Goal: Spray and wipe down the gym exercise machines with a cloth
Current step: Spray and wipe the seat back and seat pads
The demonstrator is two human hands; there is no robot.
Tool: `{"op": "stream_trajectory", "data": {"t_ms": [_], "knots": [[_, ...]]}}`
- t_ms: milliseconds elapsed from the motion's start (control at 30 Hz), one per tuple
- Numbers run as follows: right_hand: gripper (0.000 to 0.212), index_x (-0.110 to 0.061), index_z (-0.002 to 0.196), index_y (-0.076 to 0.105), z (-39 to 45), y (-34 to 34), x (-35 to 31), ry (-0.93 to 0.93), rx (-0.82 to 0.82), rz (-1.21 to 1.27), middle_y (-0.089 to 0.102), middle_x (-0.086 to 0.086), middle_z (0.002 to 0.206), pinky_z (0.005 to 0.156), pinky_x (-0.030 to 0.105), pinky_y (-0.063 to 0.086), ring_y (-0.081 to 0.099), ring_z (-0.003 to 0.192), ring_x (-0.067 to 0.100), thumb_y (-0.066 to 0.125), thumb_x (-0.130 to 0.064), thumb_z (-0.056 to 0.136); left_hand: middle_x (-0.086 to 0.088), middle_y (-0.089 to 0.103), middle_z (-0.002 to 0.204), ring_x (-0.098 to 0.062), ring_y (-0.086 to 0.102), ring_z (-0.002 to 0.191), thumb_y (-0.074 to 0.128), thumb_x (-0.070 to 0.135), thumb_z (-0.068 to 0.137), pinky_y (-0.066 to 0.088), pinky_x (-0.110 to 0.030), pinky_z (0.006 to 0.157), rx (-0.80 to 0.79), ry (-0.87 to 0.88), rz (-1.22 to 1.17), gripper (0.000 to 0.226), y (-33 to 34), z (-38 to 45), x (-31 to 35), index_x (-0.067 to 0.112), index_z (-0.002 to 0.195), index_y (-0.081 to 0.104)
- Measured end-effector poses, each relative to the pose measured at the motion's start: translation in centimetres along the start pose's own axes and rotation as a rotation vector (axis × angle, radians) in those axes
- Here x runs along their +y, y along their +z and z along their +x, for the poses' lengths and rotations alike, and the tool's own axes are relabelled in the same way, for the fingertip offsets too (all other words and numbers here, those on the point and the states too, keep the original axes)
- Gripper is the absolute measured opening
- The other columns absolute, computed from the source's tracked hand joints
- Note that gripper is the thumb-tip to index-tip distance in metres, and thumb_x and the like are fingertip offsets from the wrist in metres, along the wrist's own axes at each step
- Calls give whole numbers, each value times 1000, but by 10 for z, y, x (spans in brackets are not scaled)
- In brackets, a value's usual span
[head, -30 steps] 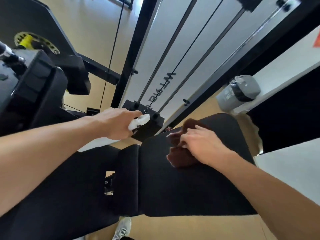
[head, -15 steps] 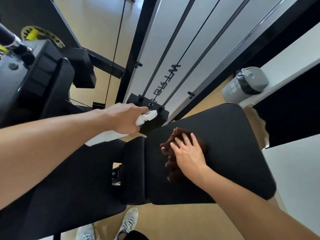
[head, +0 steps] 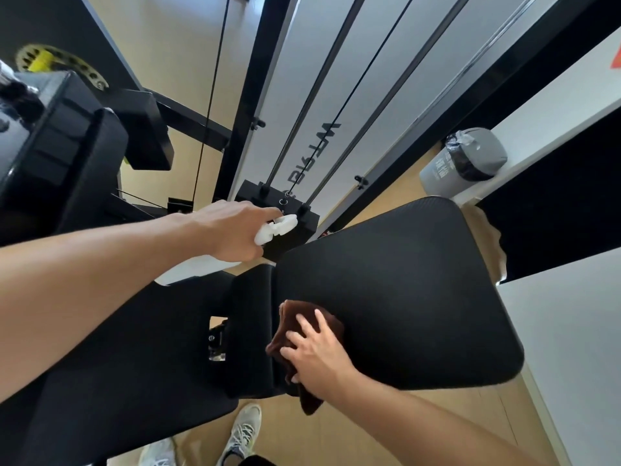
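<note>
A black padded seat (head: 403, 284) of a gym machine fills the middle of the view, with a second black pad (head: 117, 348) joined to it on the left. My right hand (head: 316, 351) presses a dark brown cloth (head: 302, 317) flat against the near left corner of the seat, fingers spread; part of the cloth hangs over the edge. My left hand (head: 235, 230) grips a white spray bottle (head: 275, 227) above the gap between the pads, nozzle pointing right toward the seat. The bottle's body is mostly hidden under my hand.
Behind the seat stands the weight stack (head: 279, 213) with steel guide rods (head: 302, 102) and a cable. A grey bin (head: 463, 159) sits on the floor at the right by a white wall. Another black machine (head: 60, 139) is on the left. My shoes (head: 242, 428) are below the seat.
My right hand has dragged the cloth across the seat from the far side toward the near left corner. My left hand and the bottle stayed roughly in place.
</note>
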State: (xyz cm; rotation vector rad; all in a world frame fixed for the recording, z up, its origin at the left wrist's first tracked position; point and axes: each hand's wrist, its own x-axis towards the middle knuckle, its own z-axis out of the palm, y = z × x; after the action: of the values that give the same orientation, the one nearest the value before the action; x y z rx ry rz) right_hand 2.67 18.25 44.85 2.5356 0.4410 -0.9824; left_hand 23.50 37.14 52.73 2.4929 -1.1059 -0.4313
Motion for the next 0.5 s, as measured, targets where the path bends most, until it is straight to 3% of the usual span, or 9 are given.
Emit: {"op": "stream_trajectory", "data": {"t_ms": [100,200,300,400,500], "knots": [[47,-29,148,53,14,-25,37,72,110,-46,42,4,162,119,70,-14,12,159,37,54,-40,102,6,53,91,-20,60,79,68,23,86,42,-28,56,0,-15,11,68,-2,-1,1,31,148,40],[50,-33,151,46,38,-84,120,457,254,-76,36,3,165,116,76,-9,8,158,40,49,-45,102,9,51,83,-21,61,80,66,23,85,48,-34,61,-11,-20,24,66,-2,-1,-1,31,145,41],[52,-32,143,53,50,-122,166,701,191,-17,44,10,159,117,77,-4,17,155,46,49,-58,99,14,49,79,-21,61,79,66,22,83,50,-35,64,-27,-8,25,65,-1,-1,-1,32,143,42],[50,-31,138,58,64,-112,150,627,193,-96,56,7,147,117,75,7,36,147,44,47,-59,99,12,51,82,-21,61,82,66,23,82,53,-38,67,-16,-6,26,67,-1,2,-4,33,144,41],[46,-35,138,60,80,-82,111,388,225,-126,53,3,150,118,74,7,32,149,39,48,-56,99,9,54,87,-21,61,82,67,29,86,52,-36,66,-1,9,49,67,1,3,-3,33,147,39]]}}
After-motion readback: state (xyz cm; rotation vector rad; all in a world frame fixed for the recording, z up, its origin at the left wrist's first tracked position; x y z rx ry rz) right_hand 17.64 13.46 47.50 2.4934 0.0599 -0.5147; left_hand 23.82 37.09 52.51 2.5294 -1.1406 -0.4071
